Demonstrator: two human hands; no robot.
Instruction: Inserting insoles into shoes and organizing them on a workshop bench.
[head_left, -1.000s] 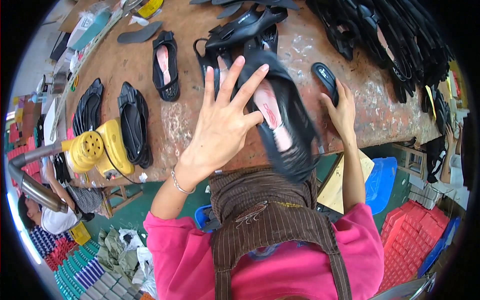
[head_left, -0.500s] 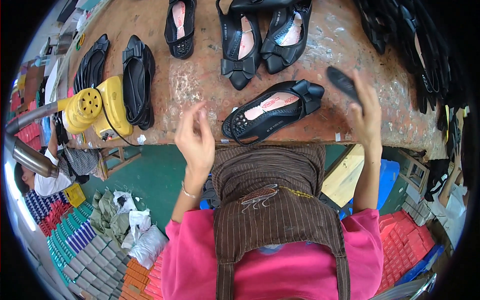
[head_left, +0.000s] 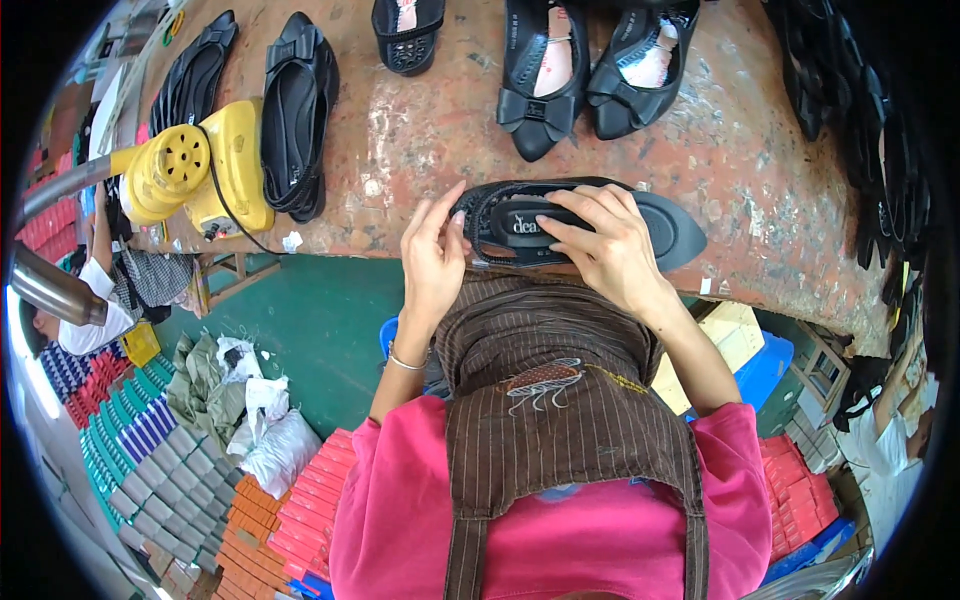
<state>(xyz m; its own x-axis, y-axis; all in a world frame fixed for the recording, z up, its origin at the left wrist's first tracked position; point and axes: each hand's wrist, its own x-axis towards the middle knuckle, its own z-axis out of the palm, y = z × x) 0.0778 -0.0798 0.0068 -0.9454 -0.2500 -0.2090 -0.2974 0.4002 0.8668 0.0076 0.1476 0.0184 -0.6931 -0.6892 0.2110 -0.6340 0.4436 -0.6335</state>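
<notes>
A black shoe (head_left: 474,195) lies on its sole at the bench's near edge, heel to the left and toe to the right. My right hand (head_left: 607,245) grips a black insole (head_left: 672,228) from above, thumb and fingers across its middle. This insole lies over the shoe's opening, its broad front end covering the toe; light lettering shows near its heel end. Beside the shoe's heel, my left hand (head_left: 432,255) has its fingers extended and slightly apart, fingertips at the heel rim. Whether they press on it is hard to see.
Two black bow shoes (head_left: 538,112) with pale paper inside stand beyond my hands; another shoe (head_left: 408,50) is farther left. More shoes (head_left: 300,130) flank a yellow machine (head_left: 232,170) with a cable. Dark shoes (head_left: 850,110) crowd the bench's right side.
My right hand has brought the insole left and down over the shoe. My left hand has moved to the shoe's heel. The view has shifted, so the bench appears higher.
</notes>
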